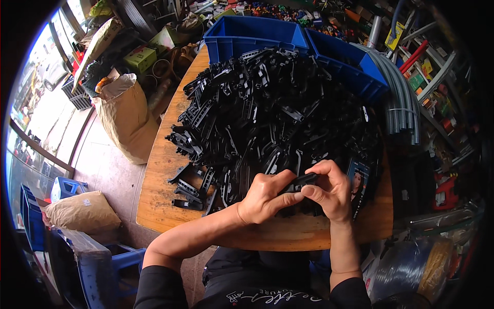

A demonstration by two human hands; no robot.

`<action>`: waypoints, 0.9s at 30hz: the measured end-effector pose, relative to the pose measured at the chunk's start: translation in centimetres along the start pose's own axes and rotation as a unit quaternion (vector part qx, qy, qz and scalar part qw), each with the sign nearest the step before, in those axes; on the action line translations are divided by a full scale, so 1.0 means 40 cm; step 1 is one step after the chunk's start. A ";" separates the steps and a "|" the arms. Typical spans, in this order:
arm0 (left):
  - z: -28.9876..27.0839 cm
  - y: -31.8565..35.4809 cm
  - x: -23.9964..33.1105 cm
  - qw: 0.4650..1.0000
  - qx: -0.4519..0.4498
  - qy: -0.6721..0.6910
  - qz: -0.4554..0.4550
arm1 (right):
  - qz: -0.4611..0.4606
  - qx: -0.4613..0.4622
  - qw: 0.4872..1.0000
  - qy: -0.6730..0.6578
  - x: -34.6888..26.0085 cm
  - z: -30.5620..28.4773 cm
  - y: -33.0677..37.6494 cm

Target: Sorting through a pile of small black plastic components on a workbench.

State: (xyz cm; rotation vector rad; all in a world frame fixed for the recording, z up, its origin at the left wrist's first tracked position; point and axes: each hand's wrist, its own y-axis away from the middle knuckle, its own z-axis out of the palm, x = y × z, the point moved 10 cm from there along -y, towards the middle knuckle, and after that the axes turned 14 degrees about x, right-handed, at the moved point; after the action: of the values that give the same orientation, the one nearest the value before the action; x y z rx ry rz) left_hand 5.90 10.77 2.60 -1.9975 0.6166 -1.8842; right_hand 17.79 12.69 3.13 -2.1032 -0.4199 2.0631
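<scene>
Pretty basic outfit tbh: black top [221,283] with loose sleeves [162,288] stopping around the elbows, plus loopy white script [252,297] across the front and smaller block letters beside it. Forearms are bare, and both hands [265,198] are ungloved.

brown paper sack [126,121], blue stool [67,187]

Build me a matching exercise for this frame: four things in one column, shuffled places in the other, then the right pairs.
1. single black part
2. blue bins
3. tall paper sack
4. grey tubing

A. on the floor, left of the wooden table
B. between left hand and right hand
C. right of the blue bins
D. beyond the heap of black parts

Pairs: 1-B, 2-D, 3-A, 4-C
</scene>
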 end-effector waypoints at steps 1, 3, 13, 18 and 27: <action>-0.007 0.005 0.008 1.000 0.002 -0.008 0.025 | -0.010 -0.009 1.000 0.014 -0.008 0.005 0.004; -0.014 0.003 0.024 0.999 0.018 0.019 0.043 | 0.000 -0.014 1.000 0.014 -0.018 0.016 0.010; -0.006 -0.018 0.040 0.986 -0.077 -0.140 0.052 | -0.054 -0.104 0.990 0.077 -0.049 0.027 -0.036; -0.197 -0.106 0.058 0.883 0.054 -0.437 0.164 | -0.168 0.172 0.944 0.228 -0.189 -0.185 -0.364; -0.252 -0.103 -0.052 0.836 0.025 -0.533 0.123 | -0.227 0.107 0.944 0.216 -0.281 -0.209 -0.393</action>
State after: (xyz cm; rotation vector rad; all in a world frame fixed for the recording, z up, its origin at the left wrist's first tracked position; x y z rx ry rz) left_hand -3.85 15.92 3.70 -2.3501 0.4250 -0.4254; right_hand 24.73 24.69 18.96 -2.0110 -0.5220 1.2911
